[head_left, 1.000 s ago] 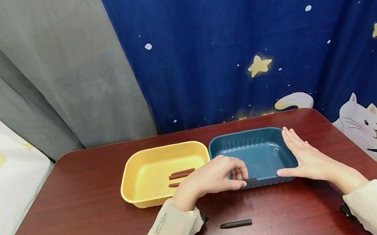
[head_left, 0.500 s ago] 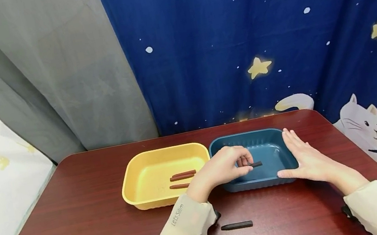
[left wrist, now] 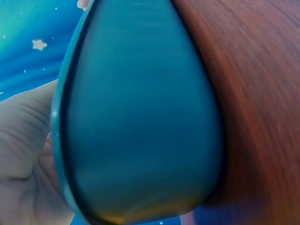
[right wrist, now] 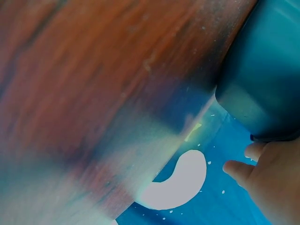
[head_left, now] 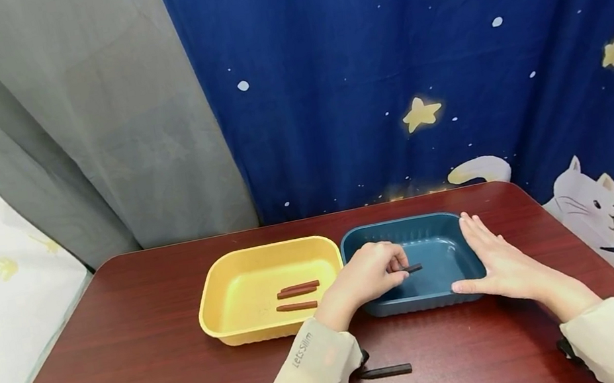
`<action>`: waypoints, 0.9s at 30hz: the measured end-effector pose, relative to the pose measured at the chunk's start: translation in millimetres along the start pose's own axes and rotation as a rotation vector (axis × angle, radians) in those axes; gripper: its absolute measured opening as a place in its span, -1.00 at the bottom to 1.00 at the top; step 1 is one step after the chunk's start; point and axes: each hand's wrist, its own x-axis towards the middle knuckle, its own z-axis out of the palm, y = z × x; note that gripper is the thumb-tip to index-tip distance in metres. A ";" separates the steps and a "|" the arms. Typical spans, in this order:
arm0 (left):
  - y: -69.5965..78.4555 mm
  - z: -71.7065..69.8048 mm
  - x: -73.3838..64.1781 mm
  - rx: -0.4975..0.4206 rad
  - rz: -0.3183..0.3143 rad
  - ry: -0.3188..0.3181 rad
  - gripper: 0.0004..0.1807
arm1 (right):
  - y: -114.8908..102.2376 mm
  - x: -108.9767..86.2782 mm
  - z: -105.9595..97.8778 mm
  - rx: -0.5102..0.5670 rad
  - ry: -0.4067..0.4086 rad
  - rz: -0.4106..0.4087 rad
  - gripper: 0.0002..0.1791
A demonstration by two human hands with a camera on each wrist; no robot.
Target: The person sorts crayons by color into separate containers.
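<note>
My left hand (head_left: 369,270) pinches a black crayon (head_left: 414,268) over the floor of the blue bin (head_left: 439,264); the fingers cover its left end. In the left wrist view the bin's outer wall (left wrist: 140,103) fills the middle, hiding the crayon. With fingers spread, my right hand (head_left: 496,263) rests at the bin's right rim, thumb by the front corner. The right wrist view has part of this hand (right wrist: 276,178) under the bin's end. Another black crayon (head_left: 388,371) lies on the table in front, its tip close to the left sleeve.
To the left a yellow bin (head_left: 242,299) stands right beside the blue one. Inside it lie reddish-brown crayons (head_left: 298,307). Both bins are on a dark red wooden table (head_left: 145,351). Behind hang a grey curtain (head_left: 125,146) and a blue starry curtain (head_left: 331,114).
From the blue bin's front rim, my left hand has carried the black crayon forward and into the bin, then drawn back slightly. The right hand has stayed at the rim.
</note>
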 end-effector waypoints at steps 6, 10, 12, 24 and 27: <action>-2.5 4.9 1.3 0.008 -0.025 0.001 -0.94 | -1.4 0.8 -0.3 -0.008 0.006 -0.014 0.33; -3.2 6.1 0.5 0.019 -0.044 0.000 -0.92 | -1.5 0.9 -0.1 -0.011 0.003 -0.005 0.33; -3.3 6.2 -0.5 0.014 -0.051 -0.005 -0.90 | -1.4 0.9 0.0 -0.011 0.001 -0.001 0.32; 2.9 -11.1 -14.1 -0.029 -0.025 -0.009 -0.86 | -2.4 -0.7 -1.3 -0.016 -0.001 0.006 0.33; 5.4 -16.9 -20.0 -0.028 -0.020 -0.012 -0.87 | -2.6 -1.4 -2.2 -0.014 0.000 0.007 0.33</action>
